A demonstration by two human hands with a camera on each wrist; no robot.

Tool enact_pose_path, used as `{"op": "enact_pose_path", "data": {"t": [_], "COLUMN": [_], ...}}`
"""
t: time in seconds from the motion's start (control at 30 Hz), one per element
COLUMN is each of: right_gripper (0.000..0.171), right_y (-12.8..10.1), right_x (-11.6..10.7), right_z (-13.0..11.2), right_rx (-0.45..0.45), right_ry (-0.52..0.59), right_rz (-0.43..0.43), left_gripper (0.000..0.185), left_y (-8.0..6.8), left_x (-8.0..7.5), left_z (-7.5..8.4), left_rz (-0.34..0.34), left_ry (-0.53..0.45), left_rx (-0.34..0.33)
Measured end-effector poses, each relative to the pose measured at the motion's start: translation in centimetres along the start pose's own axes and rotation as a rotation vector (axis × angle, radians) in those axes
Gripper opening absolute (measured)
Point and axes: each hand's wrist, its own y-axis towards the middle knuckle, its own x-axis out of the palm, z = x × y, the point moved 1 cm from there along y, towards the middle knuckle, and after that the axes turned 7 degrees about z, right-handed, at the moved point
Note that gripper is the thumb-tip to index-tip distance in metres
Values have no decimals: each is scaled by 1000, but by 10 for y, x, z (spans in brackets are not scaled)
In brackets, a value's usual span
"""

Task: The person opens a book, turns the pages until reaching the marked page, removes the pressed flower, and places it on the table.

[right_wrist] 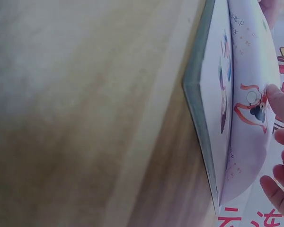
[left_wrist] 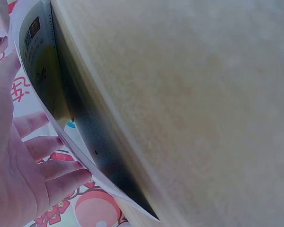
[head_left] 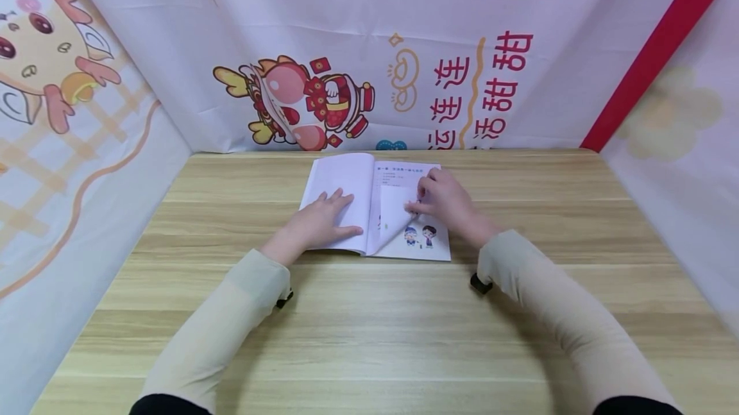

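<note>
**K:** Head view status? Where's the book (head_left: 375,210)?

**M:** Open on the wooden table (head_left: 369,338), toward the far side, cartoon backdrop (head_left: 312,104) just behind it. Both hands are on it.

**K:** Left hand (head_left: 323,222)?

**M:** Flat on the left page, fingers straight and spread, palm down. Pressing, not gripping. Left wrist view agrees: fingers (left_wrist: 42,165) extended against the paper, with the book's edge running just past the fingertips and table surface beyond that.

**K:** Right hand (head_left: 444,200)?

**M:** Over the right page. Thumb and fingers are pinching one loose page (head_left: 395,219), which curls up off the stack from its lower corner. The curl sits just on the thumb side of that hand, between the two hands. Printed cartoon figures show on the page under the wrist.

**K:** Right wrist view add anything?

**M:** Book's edge seen side-on, page (right_wrist: 248,123) bowed away from the block of pages, a fingertip (right_wrist: 279,101) touching its printed face. Other fingers curled below it. Thumb isn't visible there, so the pinch reads from the head view only.

**K:** Sleeves?

**M:** Beige, both arms, wrist mounts visible under the cuffs.
</note>
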Motion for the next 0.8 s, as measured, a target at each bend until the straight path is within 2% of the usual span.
{"op": "enact_pose_path", "data": {"t": [0.13, 0.33, 0.47, 0.67, 0.8], "right_gripper": [34, 38, 38, 45, 48], "right_y": [-3, -7, -8, -9, -10], "right_x": [2, 5, 6, 8, 11], "right_z": [0, -5, -9, -14, -16], "right_rx": [-26, -23, -66, -131, -172], "right_ry": [-24, 25, 66, 83, 79], "right_rz": [-1, -40, -77, -162, -169], "left_gripper": [90, 90, 87, 65, 59], "left_y": [0, 0, 1, 0, -1], "left_x": [0, -2, -4, -5, -4], "left_z": [0, 2, 3, 2, 2], "left_rz": [6, 8, 19, 32, 45], "left_ry": [3, 5, -1, -27, -47], "left_rx": [3, 12, 20, 22, 19]}}
